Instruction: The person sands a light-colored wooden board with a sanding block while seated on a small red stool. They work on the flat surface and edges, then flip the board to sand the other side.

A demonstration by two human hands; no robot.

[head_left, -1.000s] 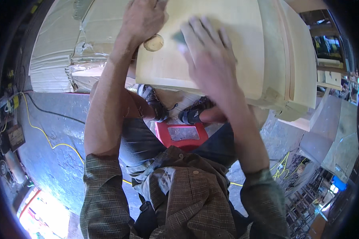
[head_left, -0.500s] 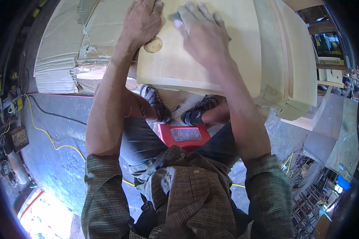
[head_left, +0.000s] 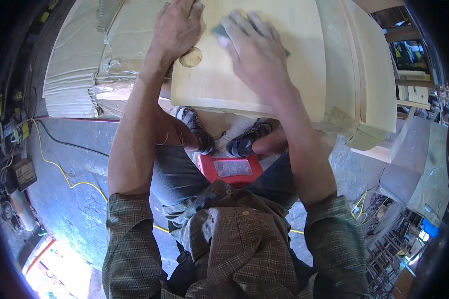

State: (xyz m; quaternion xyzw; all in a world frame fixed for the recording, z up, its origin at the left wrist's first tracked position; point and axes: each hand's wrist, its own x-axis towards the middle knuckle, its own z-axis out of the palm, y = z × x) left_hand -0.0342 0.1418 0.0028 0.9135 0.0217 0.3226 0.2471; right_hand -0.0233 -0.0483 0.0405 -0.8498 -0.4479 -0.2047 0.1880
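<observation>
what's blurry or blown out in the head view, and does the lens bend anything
Head view: right hand blurred, left hand clearer; head view: bright patch at lower left blown out to white; head view: fisheye bowing on the outer wooden panel at right, corners black.

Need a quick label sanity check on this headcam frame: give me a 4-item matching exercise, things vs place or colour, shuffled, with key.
Things
1. left hand
2. right hand
3. frame-shaped object between the legs
4. shirt

Place, colour or pattern
A. red
B. over a dark green sheet
C. plaid
D. at the left edge of the pale board

Pairs: 1-D, 2-B, 3-A, 4-C
</observation>
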